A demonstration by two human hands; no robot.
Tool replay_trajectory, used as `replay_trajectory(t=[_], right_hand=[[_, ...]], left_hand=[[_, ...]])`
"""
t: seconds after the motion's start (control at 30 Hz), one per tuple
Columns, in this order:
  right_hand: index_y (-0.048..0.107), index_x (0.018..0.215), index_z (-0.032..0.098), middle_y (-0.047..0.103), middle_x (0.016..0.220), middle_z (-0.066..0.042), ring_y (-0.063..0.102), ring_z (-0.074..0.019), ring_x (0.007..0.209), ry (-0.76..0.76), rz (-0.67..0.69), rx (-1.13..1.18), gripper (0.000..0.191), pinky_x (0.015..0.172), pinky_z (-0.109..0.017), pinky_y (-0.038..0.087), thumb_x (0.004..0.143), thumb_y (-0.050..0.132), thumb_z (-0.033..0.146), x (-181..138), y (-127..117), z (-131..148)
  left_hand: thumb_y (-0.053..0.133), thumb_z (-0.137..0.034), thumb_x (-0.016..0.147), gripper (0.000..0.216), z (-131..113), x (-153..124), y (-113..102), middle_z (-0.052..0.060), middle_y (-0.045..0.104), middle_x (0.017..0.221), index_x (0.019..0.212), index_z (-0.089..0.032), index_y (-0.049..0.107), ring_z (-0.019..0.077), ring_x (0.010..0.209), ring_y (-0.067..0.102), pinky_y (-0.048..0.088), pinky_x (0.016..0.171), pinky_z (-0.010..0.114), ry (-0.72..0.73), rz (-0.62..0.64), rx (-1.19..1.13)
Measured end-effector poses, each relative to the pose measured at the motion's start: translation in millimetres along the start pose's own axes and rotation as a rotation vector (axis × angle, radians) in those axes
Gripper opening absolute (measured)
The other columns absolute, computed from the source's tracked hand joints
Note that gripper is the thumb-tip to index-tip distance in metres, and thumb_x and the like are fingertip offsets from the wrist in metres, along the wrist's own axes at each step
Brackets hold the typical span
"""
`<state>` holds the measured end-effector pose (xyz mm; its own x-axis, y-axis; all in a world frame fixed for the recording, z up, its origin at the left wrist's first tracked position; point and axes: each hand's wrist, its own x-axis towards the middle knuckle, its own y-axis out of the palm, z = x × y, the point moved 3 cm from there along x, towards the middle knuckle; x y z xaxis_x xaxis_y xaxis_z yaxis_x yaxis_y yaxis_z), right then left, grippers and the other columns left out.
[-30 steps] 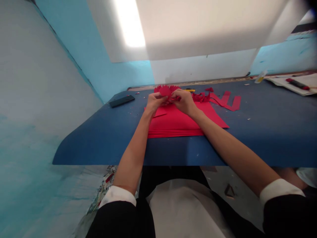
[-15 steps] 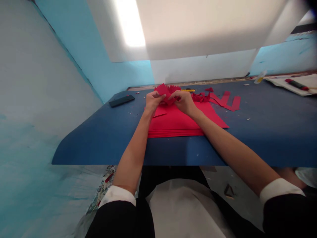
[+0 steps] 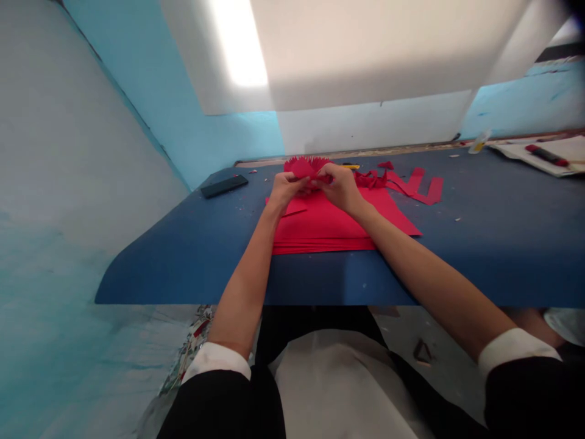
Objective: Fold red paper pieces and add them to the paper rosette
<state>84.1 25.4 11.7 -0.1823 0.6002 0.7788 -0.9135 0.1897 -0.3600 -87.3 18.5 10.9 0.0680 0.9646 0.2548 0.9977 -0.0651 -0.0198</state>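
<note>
Between my two hands is a small piece of red paper [image 3: 301, 168], pinched from both sides above a stack of red paper sheets [image 3: 329, 221]. My left hand [image 3: 284, 188] closes on its left side, thumb toward the middle. On the right side, my right hand [image 3: 337, 183] grips it with bent fingers. Just behind the hands stands a red paper piece with a jagged, fringed top edge [image 3: 320, 161]. Under my left wrist lies another small cut red piece [image 3: 295, 212]. The fingers partly hide the held paper.
Red paper strips [image 3: 427, 189] and folded scraps [image 3: 371, 179] lie right of the stack, near a yellow tool [image 3: 351, 166]. A dark phone [image 3: 224, 186] rests at left. Far right are a small bottle [image 3: 479, 142] and a red marker [image 3: 547, 155] on papers on the blue table [image 3: 183, 262].
The held paper, raised with a pointed corner before, now sits lower and looks bent over between my fingers. My hands have drawn slightly closer together.
</note>
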Motion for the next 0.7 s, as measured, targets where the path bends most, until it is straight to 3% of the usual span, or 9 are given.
replay_trajectory(t=[0.17,0.3,0.47,0.7], right_hand=[[0.052,0.069,0.023,0.061,0.072,0.000,0.052,-0.0166,0.070,0.020,-0.004,-0.020,0.024,0.071,-0.033,0.040,0.081,0.073,0.023,-0.4,-2.2,-0.4],[0.065,0.075,0.022,0.071,0.080,-0.002,0.061,-0.0180,0.077,-0.017,0.058,0.057,0.007,0.075,-0.032,0.046,0.077,0.068,0.016,-2.5,-0.7,7.0],[0.073,0.074,0.021,0.075,0.076,-0.001,0.066,-0.0164,0.072,0.028,0.160,0.123,0.014,0.071,-0.029,0.050,0.078,0.063,0.013,-4.2,2.4,11.3],[0.081,0.079,0.021,0.081,0.081,-0.003,0.072,-0.0181,0.076,0.048,0.116,0.147,0.017,0.075,-0.030,0.055,0.077,0.068,0.012,-3.2,1.3,7.8]], left_hand=[[0.090,-0.037,0.082,0.029,-1.9,-0.9,0.7,0.004,0.076,0.068,0.078,-0.014,0.073,0.0119,0.059,0.070,0.058,0.063,0.022,-0.001,0.017,0.001],[0.090,-0.035,0.083,0.029,0.3,0.9,-1.3,0.002,0.074,0.067,0.076,-0.015,0.071,0.0111,0.058,0.070,0.059,0.064,0.022,0.008,-0.001,-0.040],[0.083,-0.022,0.088,0.018,-0.1,0.7,-3.3,0.001,0.075,0.067,0.077,-0.014,0.071,0.0098,0.059,0.070,0.060,0.065,0.021,-0.002,-0.066,-0.118],[0.082,-0.021,0.089,0.016,-4.1,-3.2,-0.8,0.002,0.076,0.068,0.078,-0.014,0.072,0.0116,0.059,0.071,0.062,0.067,0.024,-0.021,-0.047,-0.089]])
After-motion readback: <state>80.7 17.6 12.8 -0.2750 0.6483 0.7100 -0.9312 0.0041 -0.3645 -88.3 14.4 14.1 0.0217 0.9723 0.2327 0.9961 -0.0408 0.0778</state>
